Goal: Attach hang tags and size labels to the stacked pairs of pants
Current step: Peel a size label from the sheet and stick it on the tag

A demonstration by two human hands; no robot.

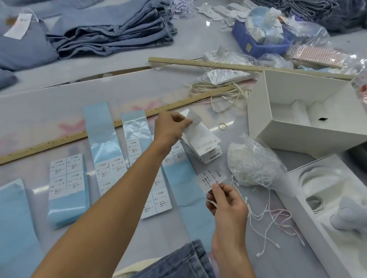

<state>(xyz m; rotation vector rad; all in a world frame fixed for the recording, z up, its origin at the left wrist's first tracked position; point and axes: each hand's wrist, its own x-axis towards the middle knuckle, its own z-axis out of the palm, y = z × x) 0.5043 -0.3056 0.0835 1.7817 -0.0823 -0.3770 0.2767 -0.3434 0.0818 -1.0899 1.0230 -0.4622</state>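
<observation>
Head view: the left hand (170,125) reaches across the worktop (51,113), its fingers (184,122) pinching the top hang tag (193,118) and lifting its far end off the tag stack (205,146), which lies just at the hand's 4 o'clock. The right hand (228,204), nearer the body at 5 o'clock from the left, pinches a size label (212,179) marked 1103 and XS between thumb and forefinger; the label stands out from the fingers toward 11 o'clock. A thin white strip also shows at that hand's left edge; what it is cannot be told.

Under the left forearm lie blue label sheets (68,185), about six, side by side, several carrying white printed labels. At 3 o'clock from the right hand a clear bag (254,162) of white strings lies, with loose strings (269,225) spilling toward 5 o'clock. One rubber band (222,126) lies just beyond the tag stack.

Two wooden rulers show: one (92,133) runs slanted past the sheets' far ends, another (236,66) lies farther off at 12 o'clock. One open white box (308,116) sits at 2 o'clock, a white moulded tray (334,223) at 4 o'clock. Folded pants (181,272) lie at the near edge; a stack of pants (111,31) rests far at 11 o'clock, and a blue bin (259,42) at 1 o'clock.
</observation>
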